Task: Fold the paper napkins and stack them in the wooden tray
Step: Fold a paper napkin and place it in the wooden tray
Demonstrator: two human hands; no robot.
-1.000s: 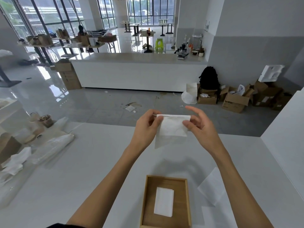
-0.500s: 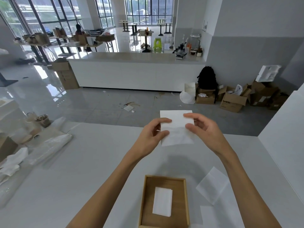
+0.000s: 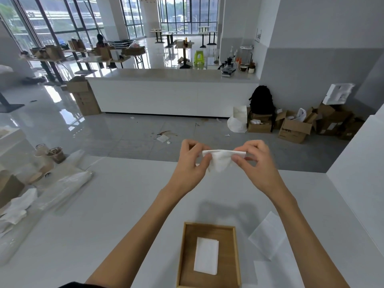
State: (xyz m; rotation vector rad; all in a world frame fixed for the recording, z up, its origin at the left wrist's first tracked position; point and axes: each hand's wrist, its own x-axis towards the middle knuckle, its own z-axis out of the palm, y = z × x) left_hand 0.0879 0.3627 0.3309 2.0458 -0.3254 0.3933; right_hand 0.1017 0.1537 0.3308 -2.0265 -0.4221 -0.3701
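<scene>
I hold a white paper napkin (image 3: 220, 160) in the air above the white table, pinched at its top edge by both hands. My left hand (image 3: 190, 163) grips its left end and my right hand (image 3: 254, 161) grips its right end; the napkin hangs bunched between them. Below, near the table's front edge, lies the wooden tray (image 3: 187, 252) with one folded napkin (image 3: 206, 255) flat inside it. To the right of the tray, loose unfolded napkins (image 3: 268, 235) lie on the table, partly under my right forearm.
The white table (image 3: 116, 215) carries plastic wrap (image 3: 62, 188), crumpled tissue (image 3: 18, 206) and cups (image 3: 56, 154) along its left side. A white wall or counter side (image 3: 359, 194) rises at the right. Beyond the table's far edge is open floor with cardboard boxes (image 3: 295, 127).
The napkin went from a flat sheet held up between my hands to a narrower, bunched strip; my hands rose slightly and both closed on its top edge.
</scene>
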